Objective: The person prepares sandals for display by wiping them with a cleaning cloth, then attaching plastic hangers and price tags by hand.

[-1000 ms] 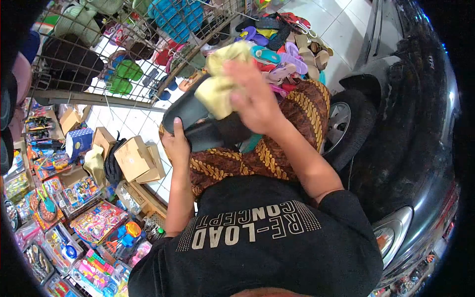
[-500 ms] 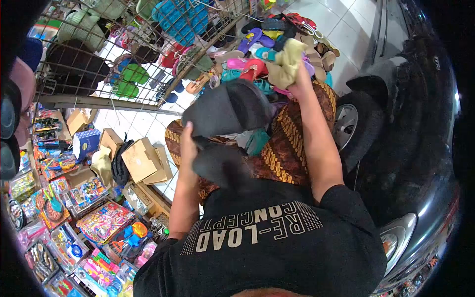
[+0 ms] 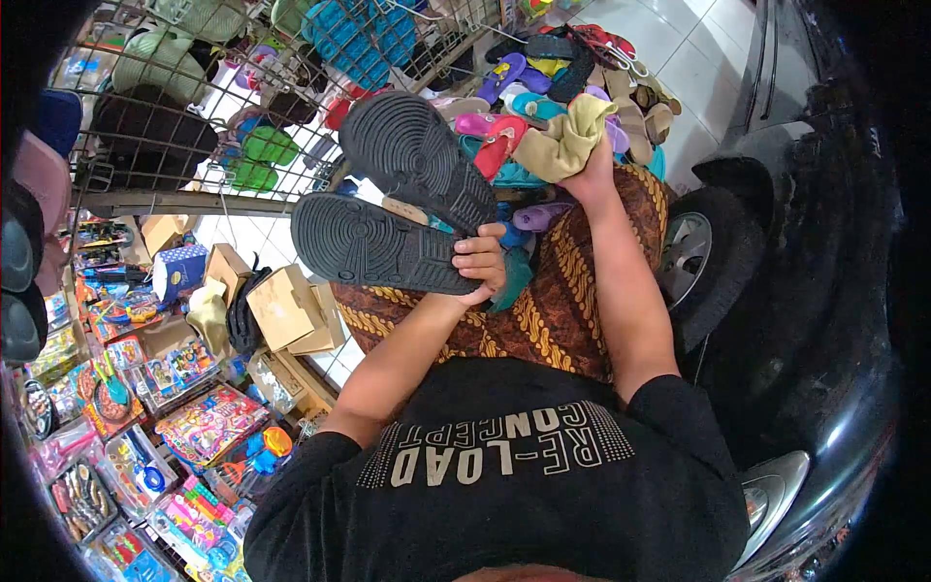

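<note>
A pair of black sandals is gripped near one end by my left hand, its ridged soles facing up toward me. The two sandals fan apart over my patterned brown cloth. My right hand is closed on a crumpled yellowish-beige cloth, held beside the sandals and apart from them. Just beyond the cloth lies a heap of colourful footwear, including a red sandal and a purple sandal.
A wire rack hung with footwear stands at upper left. Packaged toys and an open cardboard box cover the left side. A black car with its wheel is close on my right.
My left hand has turned the black sandals over, so their soles now show. It has moved right, toward the middle. The cloth in my right hand has come slightly lower.
</note>
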Available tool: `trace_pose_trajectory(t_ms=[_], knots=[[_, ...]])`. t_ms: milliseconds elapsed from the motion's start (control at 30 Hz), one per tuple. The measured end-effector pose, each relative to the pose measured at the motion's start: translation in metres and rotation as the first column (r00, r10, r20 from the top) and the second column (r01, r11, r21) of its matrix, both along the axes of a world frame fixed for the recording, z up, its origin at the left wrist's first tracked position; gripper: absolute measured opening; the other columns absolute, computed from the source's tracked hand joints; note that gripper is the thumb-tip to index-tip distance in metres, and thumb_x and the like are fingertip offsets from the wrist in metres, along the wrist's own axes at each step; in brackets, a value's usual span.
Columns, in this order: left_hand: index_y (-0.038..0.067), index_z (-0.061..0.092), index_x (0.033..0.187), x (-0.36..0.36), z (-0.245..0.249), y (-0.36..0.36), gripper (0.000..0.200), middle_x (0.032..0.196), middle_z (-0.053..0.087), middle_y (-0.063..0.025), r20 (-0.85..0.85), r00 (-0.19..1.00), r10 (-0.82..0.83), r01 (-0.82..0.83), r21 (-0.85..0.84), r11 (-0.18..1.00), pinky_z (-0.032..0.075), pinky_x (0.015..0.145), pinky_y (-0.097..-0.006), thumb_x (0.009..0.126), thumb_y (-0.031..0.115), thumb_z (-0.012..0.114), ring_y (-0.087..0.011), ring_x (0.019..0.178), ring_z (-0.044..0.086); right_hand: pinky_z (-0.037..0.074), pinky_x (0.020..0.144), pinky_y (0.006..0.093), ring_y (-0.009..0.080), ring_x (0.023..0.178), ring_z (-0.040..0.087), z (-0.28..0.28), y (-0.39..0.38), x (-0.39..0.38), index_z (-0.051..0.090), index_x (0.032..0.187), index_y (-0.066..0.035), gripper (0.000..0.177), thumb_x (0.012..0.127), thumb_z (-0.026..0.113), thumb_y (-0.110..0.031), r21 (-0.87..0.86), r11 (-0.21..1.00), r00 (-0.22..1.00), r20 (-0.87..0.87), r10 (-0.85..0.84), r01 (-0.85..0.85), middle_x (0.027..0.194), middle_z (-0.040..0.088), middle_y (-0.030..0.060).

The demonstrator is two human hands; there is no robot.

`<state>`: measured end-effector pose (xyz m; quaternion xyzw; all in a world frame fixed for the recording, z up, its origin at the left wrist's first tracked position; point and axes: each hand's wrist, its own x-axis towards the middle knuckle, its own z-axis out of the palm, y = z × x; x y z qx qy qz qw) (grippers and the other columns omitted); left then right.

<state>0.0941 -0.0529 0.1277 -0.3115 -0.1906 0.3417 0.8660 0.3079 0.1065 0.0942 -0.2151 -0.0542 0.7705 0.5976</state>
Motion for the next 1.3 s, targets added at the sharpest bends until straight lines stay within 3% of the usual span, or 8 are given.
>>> trace_pose_trajectory(t_ms=[300,467,533,733,933,1167,1267,1300], knots=[[0.004,0.047,0.101,0.005,-0.002,0.002,0.005,0.067,0.061,-0.002,-0.062,0.996,-0.056,0.054,-0.026,0.998,0.051,0.05,-0.0271,0.099,0.007,0.044,-0.0152,0.053,0.062,0.047,0.1,0.0487,0.0283,0.111,0.061,0.001,0.002,-0.003,0.057,0.125,-0.014,0.046,0.101,0.039,-0.049,0.062,0.995,0.997,0.019,0.076,-0.077,0.12,0.063,0.0082],[0.004,0.048,0.105,0.003,-0.002,0.002,0.011,0.066,0.055,-0.0001,-0.262,0.959,-0.106,0.117,0.026,0.993,0.046,0.049,-0.0251,0.099,0.012,0.045,-0.0136,0.051,0.054,0.044,0.104,0.0405,0.0215,0.12,0.055,0.115,-0.033,-0.041,0.047,0.137,-0.009,0.049,0.103,0.039,-0.044,0.281,0.958,0.974,0.195,-0.113,0.055,0.127,0.058,0.0057],[0.002,0.049,0.112,0.003,-0.008,0.003,0.021,0.07,0.053,0.0014,-0.419,0.903,-0.091,0.159,0.128,0.979,0.045,0.051,-0.0257,0.098,0.018,0.048,-0.0145,0.055,0.052,0.044,0.1,0.0365,0.0187,0.115,0.056,0.107,-0.035,-0.066,0.043,0.139,-0.006,0.048,0.102,0.049,-0.036,0.652,0.758,0.557,0.639,-0.53,-0.027,0.123,0.058,0.0061],[0.003,0.046,0.106,0.006,-0.003,-0.001,0.021,0.069,0.054,-0.0013,-0.168,0.975,-0.147,0.171,0.139,0.975,0.043,0.049,-0.0258,0.096,0.02,0.053,-0.0154,0.054,0.053,0.047,0.085,0.0287,0.0111,0.099,0.053,0.106,-0.062,-0.089,0.041,0.134,-0.006,0.045,0.096,0.06,-0.02,0.593,0.781,0.709,0.636,-0.304,-0.197,0.11,0.056,0.0047],[0.005,0.045,0.1,0.021,-0.015,-0.019,0.009,0.066,0.058,-0.0021,0.063,0.995,-0.078,0.078,-0.004,0.997,0.049,0.051,-0.0259,0.095,0.011,0.049,-0.0153,0.053,0.06,0.046,0.082,0.0283,0.0097,0.095,0.053,0.063,-0.067,-0.079,0.045,0.124,-0.007,0.033,0.094,0.058,-0.01,0.492,0.815,0.646,0.736,-0.201,-0.306,0.102,0.056,0.0021],[0.003,0.05,0.09,0.018,0.01,-0.009,0.013,0.06,0.062,-0.006,0.004,1.0,-0.003,0.003,-0.094,0.996,0.048,0.043,-0.0259,0.098,0.01,0.042,-0.0165,0.046,0.06,0.046,0.084,0.0291,0.0117,0.095,0.055,0.036,-0.053,-0.05,0.052,0.12,-0.007,0.031,0.092,0.06,-0.017,0.207,0.804,0.703,0.633,0.324,-0.557,0.1,0.06,0.0019],[0.003,0.052,0.091,-0.004,0.026,0.022,0.013,0.062,0.064,-0.0057,-0.031,0.987,0.155,-0.157,-0.057,0.986,0.048,0.044,-0.0263,0.097,0.01,0.043,-0.0149,0.046,0.059,0.045,0.084,0.0287,0.0126,0.095,0.055,0.023,-0.052,-0.036,0.053,0.122,-0.006,0.035,0.092,0.06,-0.023,0.088,0.712,0.482,0.793,0.373,-0.697,0.102,0.061,0.0028],[0.003,0.052,0.091,-0.013,0.026,0.034,0.012,0.063,0.063,-0.005,-0.059,0.985,0.16,-0.162,-0.04,0.986,0.049,0.046,-0.0261,0.097,0.009,0.044,-0.0141,0.048,0.06,0.045,0.087,0.029,0.013,0.097,0.056,0.014,-0.051,-0.039,0.053,0.125,-0.004,0.039,0.093,0.058,-0.026,0.138,0.817,0.567,0.783,0.257,-0.56,0.102,0.062,0.0037]])
